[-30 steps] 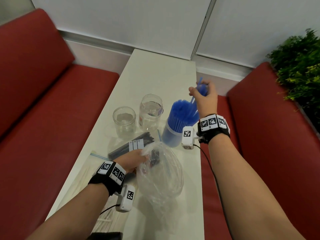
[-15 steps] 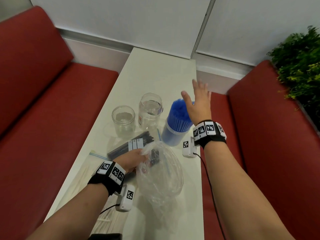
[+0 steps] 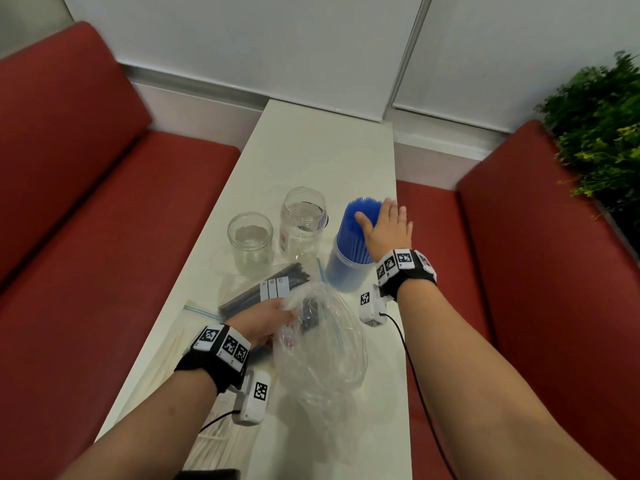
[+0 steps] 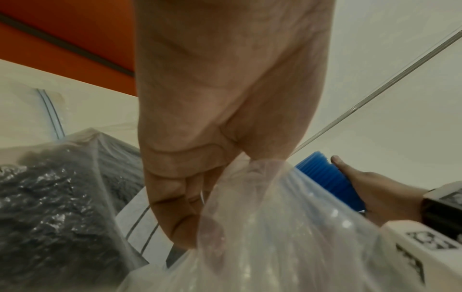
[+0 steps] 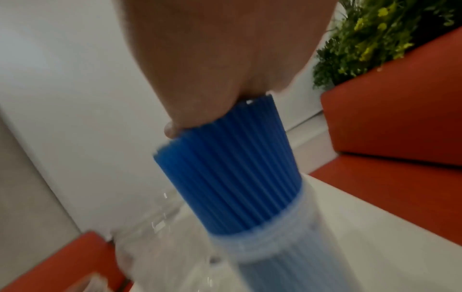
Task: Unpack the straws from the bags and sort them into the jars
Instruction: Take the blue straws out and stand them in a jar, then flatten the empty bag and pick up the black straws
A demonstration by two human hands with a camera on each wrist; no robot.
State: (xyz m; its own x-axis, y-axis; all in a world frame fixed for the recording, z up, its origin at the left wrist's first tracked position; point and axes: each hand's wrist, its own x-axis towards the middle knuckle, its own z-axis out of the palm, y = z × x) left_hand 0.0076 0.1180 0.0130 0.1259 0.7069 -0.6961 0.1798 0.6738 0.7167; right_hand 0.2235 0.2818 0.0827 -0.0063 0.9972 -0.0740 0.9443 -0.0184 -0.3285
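A bundle of blue straws (image 3: 355,237) (image 5: 232,168) stands upright in a clear jar (image 3: 341,271) (image 5: 275,254) on the white table (image 3: 322,150). My right hand (image 3: 386,226) lies flat with straight fingers pressed on the straw tops. My left hand (image 3: 266,318) (image 4: 200,177) pinches the mouth of a crumpled clear plastic bag (image 3: 322,344) (image 4: 287,237). Two empty glass jars (image 3: 250,240) (image 3: 303,218) stand left of the blue straws. A zip bag of black straws (image 3: 263,287) (image 4: 50,197) lies under my left hand.
A zip bag of white straws (image 3: 187,344) lies at the table's near left edge. Red bench seats (image 3: 104,237) flank the table on both sides. A green plant (image 3: 602,133) stands at the far right. White wall panels close the far end.
My right hand let go of the blue straws it held above the jar, opened, and came down flat onto the straw tops. The left hand kept its hold on the bag.
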